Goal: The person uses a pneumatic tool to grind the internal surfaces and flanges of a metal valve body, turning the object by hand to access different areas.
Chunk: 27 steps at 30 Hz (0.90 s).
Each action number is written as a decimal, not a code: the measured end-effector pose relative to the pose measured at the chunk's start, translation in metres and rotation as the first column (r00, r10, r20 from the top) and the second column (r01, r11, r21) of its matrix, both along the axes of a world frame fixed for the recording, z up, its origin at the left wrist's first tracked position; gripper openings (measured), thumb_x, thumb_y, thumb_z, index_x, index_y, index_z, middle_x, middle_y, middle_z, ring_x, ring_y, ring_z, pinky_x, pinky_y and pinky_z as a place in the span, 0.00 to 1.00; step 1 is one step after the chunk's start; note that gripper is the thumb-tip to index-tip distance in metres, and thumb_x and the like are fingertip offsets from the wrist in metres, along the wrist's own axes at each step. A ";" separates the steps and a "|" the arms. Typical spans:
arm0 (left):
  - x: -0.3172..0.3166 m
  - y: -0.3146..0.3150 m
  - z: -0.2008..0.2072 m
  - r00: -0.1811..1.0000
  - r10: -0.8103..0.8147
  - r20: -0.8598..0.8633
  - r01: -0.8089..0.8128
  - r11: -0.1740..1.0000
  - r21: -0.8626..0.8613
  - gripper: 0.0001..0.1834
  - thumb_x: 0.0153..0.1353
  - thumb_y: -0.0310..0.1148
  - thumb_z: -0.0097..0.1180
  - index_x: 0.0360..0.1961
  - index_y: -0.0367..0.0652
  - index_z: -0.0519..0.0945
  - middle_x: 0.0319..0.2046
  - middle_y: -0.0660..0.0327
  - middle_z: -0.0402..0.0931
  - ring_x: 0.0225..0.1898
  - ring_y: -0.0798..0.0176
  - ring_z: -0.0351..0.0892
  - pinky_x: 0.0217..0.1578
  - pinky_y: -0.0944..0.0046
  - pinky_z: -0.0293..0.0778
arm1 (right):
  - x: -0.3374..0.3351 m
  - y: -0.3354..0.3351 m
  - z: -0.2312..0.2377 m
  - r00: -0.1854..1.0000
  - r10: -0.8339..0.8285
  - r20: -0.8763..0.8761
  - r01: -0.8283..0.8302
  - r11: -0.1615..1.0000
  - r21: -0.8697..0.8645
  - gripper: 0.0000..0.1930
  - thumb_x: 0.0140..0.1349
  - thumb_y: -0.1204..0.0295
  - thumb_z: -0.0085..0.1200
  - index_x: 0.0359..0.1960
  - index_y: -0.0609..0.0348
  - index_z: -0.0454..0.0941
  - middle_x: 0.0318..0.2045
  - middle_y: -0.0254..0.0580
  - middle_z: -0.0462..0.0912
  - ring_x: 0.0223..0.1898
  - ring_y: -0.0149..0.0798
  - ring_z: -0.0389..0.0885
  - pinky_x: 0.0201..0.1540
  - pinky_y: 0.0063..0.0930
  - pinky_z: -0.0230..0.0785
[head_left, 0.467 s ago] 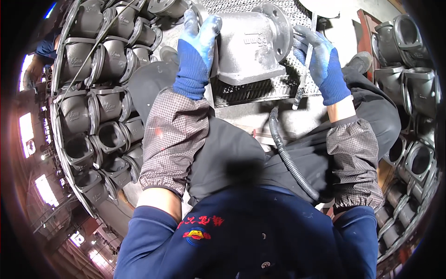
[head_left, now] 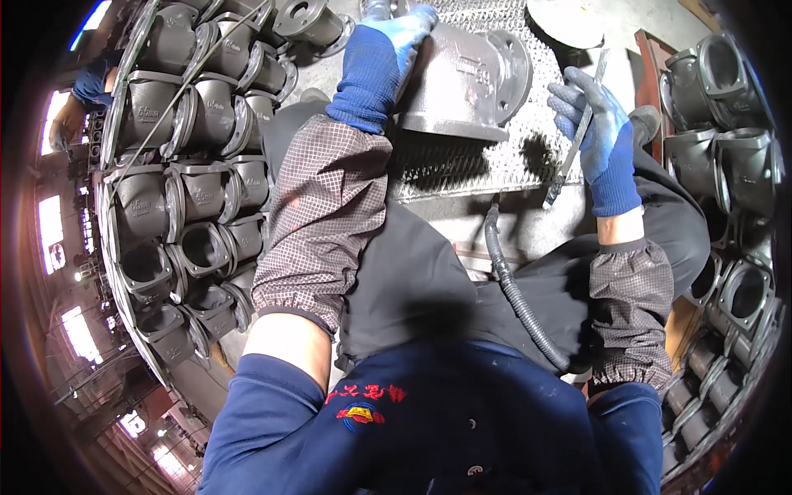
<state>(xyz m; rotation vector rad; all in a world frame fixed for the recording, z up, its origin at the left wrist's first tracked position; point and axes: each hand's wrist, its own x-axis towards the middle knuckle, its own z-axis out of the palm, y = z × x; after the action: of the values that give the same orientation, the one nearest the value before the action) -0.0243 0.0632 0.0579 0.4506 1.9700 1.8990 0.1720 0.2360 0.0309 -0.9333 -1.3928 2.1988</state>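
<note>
A grey flanged metal casting (head_left: 454,87), shaped like a valve body, lies on its side on a perforated metal grate (head_left: 450,183). At its left end my gloved left hand (head_left: 384,49) grips it, with part of the fingers cut off by the top edge. My gloved right hand (head_left: 606,124) is to the right of the casting, apart from it. Its fingers are bent around a thin, dark, flat metal bar (head_left: 569,157) like a file, which slants down to the left.
Rows of similar grey castings (head_left: 202,111) stack at the left, with more castings (head_left: 747,161) at the right. A loose flanged casting (head_left: 309,25) sits at the upper left. A ribbed hose (head_left: 516,289) runs between my legs. Behind the grate is a pale round disc (head_left: 565,21).
The casting has turned slightly and tilted on the grate, my left hand moving with it. My right hand has drawn away to the right with the metal bar.
</note>
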 end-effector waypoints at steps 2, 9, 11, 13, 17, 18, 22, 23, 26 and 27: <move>-0.012 -0.001 0.002 0.979 -0.185 0.087 0.195 0.972 -0.128 0.39 0.52 0.40 0.62 0.60 0.31 0.61 0.46 0.48 0.72 0.45 0.61 0.73 0.43 0.68 0.71 | 0.001 -0.002 0.002 0.998 -0.036 0.047 0.034 0.999 0.034 0.20 0.64 0.60 0.45 0.51 0.61 0.71 0.37 0.51 0.81 0.35 0.35 0.81 0.33 0.20 0.71; 0.011 0.002 0.036 0.689 -0.608 -0.395 0.292 0.731 -0.617 0.42 0.52 0.46 0.60 0.65 0.43 0.58 0.60 0.49 0.63 0.61 0.54 0.63 0.59 0.63 0.60 | 0.001 -0.003 0.018 0.991 -0.082 0.105 0.073 0.994 0.084 0.18 0.65 0.60 0.45 0.50 0.57 0.73 0.30 0.44 0.82 0.25 0.30 0.79 0.24 0.16 0.66; 0.022 0.000 0.034 0.494 -0.609 -0.621 0.287 0.788 -0.545 0.36 0.47 0.48 0.60 0.57 0.45 0.70 0.47 0.48 0.74 0.50 0.50 0.74 0.51 0.59 0.68 | 0.004 -0.002 0.015 0.995 -0.054 0.078 0.045 0.992 0.119 0.18 0.65 0.60 0.45 0.51 0.58 0.73 0.31 0.46 0.82 0.23 0.29 0.77 0.21 0.15 0.63; 0.033 -0.008 0.029 0.441 -0.685 -0.580 0.420 0.728 -0.541 0.31 0.46 0.45 0.60 0.53 0.45 0.72 0.33 0.51 0.78 0.39 0.48 0.77 0.42 0.56 0.72 | 0.002 -0.005 0.020 0.993 -0.064 0.100 0.051 0.991 0.124 0.18 0.64 0.60 0.45 0.50 0.58 0.73 0.31 0.46 0.82 0.22 0.28 0.76 0.21 0.15 0.61; 0.071 -0.028 0.017 0.125 -0.802 -0.584 0.384 0.582 -0.717 0.26 0.47 0.37 0.58 0.51 0.51 0.73 0.20 0.56 0.72 0.26 0.51 0.73 0.41 0.51 0.69 | 0.005 -0.006 0.021 0.990 -0.048 0.133 0.029 0.989 0.143 0.18 0.63 0.60 0.44 0.49 0.58 0.74 0.33 0.46 0.83 0.22 0.26 0.76 0.19 0.13 0.57; 0.074 -0.033 0.014 0.132 -0.774 -0.619 0.398 0.613 -0.682 0.24 0.49 0.37 0.58 0.50 0.51 0.74 0.21 0.57 0.72 0.27 0.51 0.74 0.43 0.50 0.67 | 0.006 -0.006 0.020 0.992 -0.021 0.127 -0.004 0.982 0.191 0.18 0.63 0.60 0.44 0.49 0.58 0.74 0.33 0.46 0.83 0.22 0.26 0.76 0.19 0.13 0.56; 0.067 -0.028 0.022 0.142 -0.630 -0.764 0.440 0.731 -0.521 0.22 0.53 0.31 0.55 0.52 0.47 0.75 0.24 0.55 0.74 0.27 0.55 0.76 0.41 0.56 0.71 | 0.006 -0.010 0.022 0.983 -0.001 0.183 -0.037 0.978 0.206 0.17 0.63 0.59 0.43 0.45 0.57 0.76 0.31 0.44 0.83 0.23 0.25 0.77 0.19 0.13 0.54; 0.062 -0.034 0.021 0.327 -0.674 -0.662 0.546 0.707 -0.450 0.20 0.54 0.29 0.54 0.50 0.44 0.76 0.26 0.56 0.76 0.28 0.59 0.77 0.39 0.60 0.72 | 0.004 -0.012 0.014 0.994 -0.033 0.102 0.012 0.979 0.203 0.17 0.64 0.60 0.43 0.43 0.57 0.77 0.31 0.44 0.83 0.23 0.25 0.77 0.19 0.13 0.54; 0.056 -0.050 0.026 0.913 -0.273 -0.303 0.265 0.962 -0.069 0.14 0.60 0.28 0.51 0.46 0.34 0.77 0.36 0.58 0.78 0.37 0.68 0.78 0.40 0.68 0.75 | -0.002 -0.016 0.019 0.990 0.033 0.139 -0.053 0.988 0.142 0.16 0.64 0.62 0.42 0.41 0.58 0.78 0.27 0.39 0.82 0.20 0.24 0.74 0.18 0.13 0.55; 0.043 -0.056 0.022 0.870 -0.203 -0.449 0.165 0.979 -0.122 0.15 0.62 0.29 0.49 0.48 0.32 0.75 0.40 0.56 0.77 0.41 0.66 0.77 0.43 0.67 0.74 | -0.004 -0.015 0.015 0.989 0.035 0.141 -0.055 0.989 0.135 0.16 0.64 0.62 0.42 0.41 0.58 0.78 0.27 0.39 0.82 0.20 0.24 0.74 0.18 0.13 0.55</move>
<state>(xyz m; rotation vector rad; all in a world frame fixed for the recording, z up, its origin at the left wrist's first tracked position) 0.0186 0.0076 0.0801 1.1120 2.1791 1.6950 0.1678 0.2205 0.0457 -1.0292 -1.6221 2.0720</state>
